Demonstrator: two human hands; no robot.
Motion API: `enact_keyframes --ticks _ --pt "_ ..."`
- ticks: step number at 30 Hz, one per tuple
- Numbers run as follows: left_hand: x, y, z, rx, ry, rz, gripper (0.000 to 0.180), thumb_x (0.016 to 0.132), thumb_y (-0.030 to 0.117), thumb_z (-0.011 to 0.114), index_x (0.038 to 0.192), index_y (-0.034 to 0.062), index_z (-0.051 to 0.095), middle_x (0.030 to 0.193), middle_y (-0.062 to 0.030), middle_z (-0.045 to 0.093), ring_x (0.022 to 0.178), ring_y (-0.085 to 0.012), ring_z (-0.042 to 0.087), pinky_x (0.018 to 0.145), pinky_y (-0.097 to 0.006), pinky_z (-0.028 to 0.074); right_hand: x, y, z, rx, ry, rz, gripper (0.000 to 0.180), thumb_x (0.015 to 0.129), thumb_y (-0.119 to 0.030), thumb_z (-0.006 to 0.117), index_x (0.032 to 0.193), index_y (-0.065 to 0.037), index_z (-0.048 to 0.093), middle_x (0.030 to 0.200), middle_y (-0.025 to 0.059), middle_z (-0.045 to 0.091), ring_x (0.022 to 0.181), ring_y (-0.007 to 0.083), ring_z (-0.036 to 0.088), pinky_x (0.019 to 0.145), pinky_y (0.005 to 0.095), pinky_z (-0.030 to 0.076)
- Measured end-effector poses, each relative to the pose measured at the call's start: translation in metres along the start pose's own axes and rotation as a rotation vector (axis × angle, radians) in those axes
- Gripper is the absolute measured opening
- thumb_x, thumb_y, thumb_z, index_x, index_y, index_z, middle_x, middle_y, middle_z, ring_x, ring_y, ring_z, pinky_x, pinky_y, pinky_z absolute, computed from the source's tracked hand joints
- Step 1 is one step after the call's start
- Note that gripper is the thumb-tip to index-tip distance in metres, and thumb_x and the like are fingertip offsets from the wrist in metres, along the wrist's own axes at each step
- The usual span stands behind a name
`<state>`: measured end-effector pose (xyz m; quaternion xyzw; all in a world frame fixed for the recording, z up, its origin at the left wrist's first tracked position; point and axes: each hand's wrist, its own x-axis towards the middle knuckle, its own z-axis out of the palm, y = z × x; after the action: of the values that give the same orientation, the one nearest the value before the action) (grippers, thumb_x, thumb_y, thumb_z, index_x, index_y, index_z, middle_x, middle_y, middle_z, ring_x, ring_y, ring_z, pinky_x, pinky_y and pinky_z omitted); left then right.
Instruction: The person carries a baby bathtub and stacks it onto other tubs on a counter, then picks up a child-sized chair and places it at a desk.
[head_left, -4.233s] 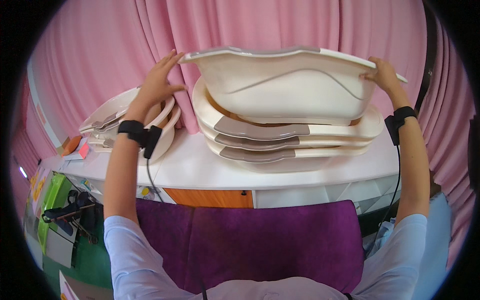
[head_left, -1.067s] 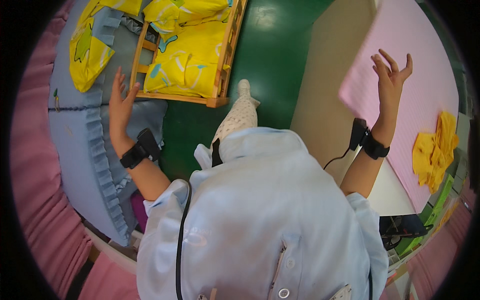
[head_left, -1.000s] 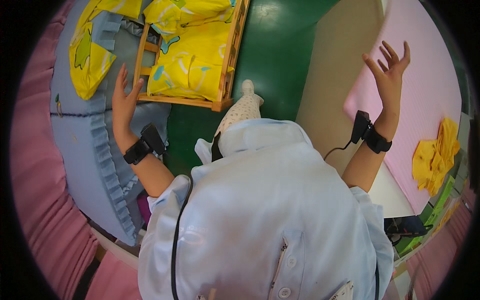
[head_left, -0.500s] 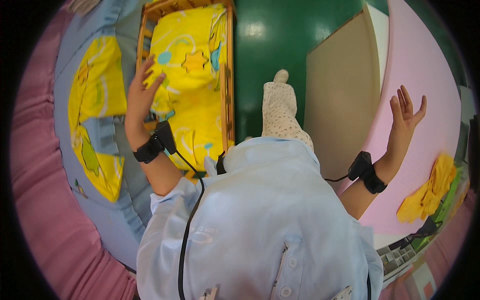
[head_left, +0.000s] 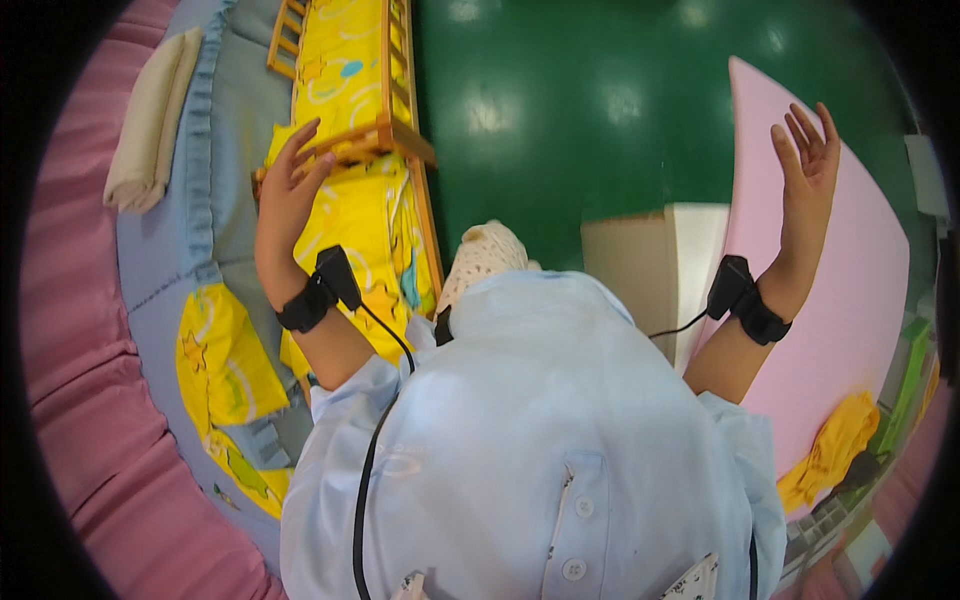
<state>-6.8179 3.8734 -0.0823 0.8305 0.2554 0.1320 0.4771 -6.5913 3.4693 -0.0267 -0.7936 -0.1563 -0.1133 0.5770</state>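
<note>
My left hand [head_left: 290, 195] is raised with its fingers apart and nothing in it. In the picture it overlaps the wooden end rail of a small bed [head_left: 385, 135] with yellow patterned bedding [head_left: 350, 215]; I cannot tell whether it touches. My right hand [head_left: 806, 165], also empty with fingers spread, hangs in front of a pink table-like surface [head_left: 840, 270]. A crumpled orange-yellow cloth [head_left: 835, 450] lies on the near right part of that surface. Each wrist wears a black strap with a small cabled black box.
Yellow patterned cloth [head_left: 230, 350] lies on a blue-covered surface [head_left: 160, 270] at the left, with a rolled beige blanket [head_left: 155, 120] farther off. A pink padded drape [head_left: 80, 400] runs along the left edge. Green floor [head_left: 540, 120] stretches ahead; a beige panel [head_left: 630, 255] stands below the pink surface.
I have moved forward along the beds: bedding, cloths and the pink surface have slid toward me. The rolled blanket and a second bed's rails have come into view. Both hands stay raised and empty.
</note>
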Motion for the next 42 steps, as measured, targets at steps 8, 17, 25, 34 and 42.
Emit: enact_keyframes --ticks 8,17,25,34,42 --pt "0.214 0.022 0.022 0.105 0.053 0.067 0.042 0.079 0.021 0.062 0.120 0.0165 0.050 0.119 -0.0069 0.051 0.108 -0.0255 0.049 0.088 -0.040 0.037 0.205 0.032 0.069 -0.054 -0.014 -0.166 0.058 0.077 -0.018 0.064 0.127 -0.008 0.035 0.125 0.0151 0.041 0.120 0.0244 0.037 0.096 0.0382 0.033" --pt "0.496 0.205 0.121 0.219 0.008 0.515 0.039 0.080 0.018 0.061 0.116 0.0108 0.050 0.114 -0.0081 0.052 0.106 -0.0235 0.050 0.085 -0.033 0.041 0.402 0.093 0.055 -0.204 -0.044 -0.039 0.060 0.078 -0.019 0.062 0.130 -0.012 0.033 0.131 0.0127 0.037 0.123 0.0244 0.033 0.098 0.0422 0.028" --pt "0.643 0.265 0.282 0.271 -0.012 0.655 0.039 0.078 0.016 0.062 0.115 0.0106 0.051 0.114 -0.0072 0.052 0.107 -0.0215 0.049 0.086 -0.030 0.040 0.568 0.200 -0.013 -0.401 -0.113 -0.013 0.056 0.081 -0.023 0.059 0.130 -0.012 0.035 0.133 0.0105 0.036 0.125 0.0231 0.031 0.100 0.0439 0.025" --pt "0.731 0.333 0.389 0.351 0.131 0.587 0.039 0.078 0.021 0.063 0.115 0.0142 0.053 0.109 -0.0060 0.055 0.099 -0.0194 0.050 0.074 -0.029 0.042 0.715 0.296 -0.085 -0.346 -0.170 0.038 0.056 0.080 -0.024 0.060 0.129 -0.013 0.036 0.134 0.0105 0.036 0.126 0.0237 0.031 0.100 0.0432 0.024" --pt "0.818 0.443 0.495 0.236 0.010 0.309 0.053 0.074 0.013 0.065 0.123 0.0129 0.045 0.124 -0.0093 0.047 0.115 -0.0269 0.042 0.094 -0.039 0.035 0.858 0.370 -0.143 -0.356 -0.145 0.033 0.053 0.082 -0.022 0.058 0.129 -0.011 0.037 0.133 0.0116 0.036 0.126 0.0237 0.030 0.101 0.0419 0.024"
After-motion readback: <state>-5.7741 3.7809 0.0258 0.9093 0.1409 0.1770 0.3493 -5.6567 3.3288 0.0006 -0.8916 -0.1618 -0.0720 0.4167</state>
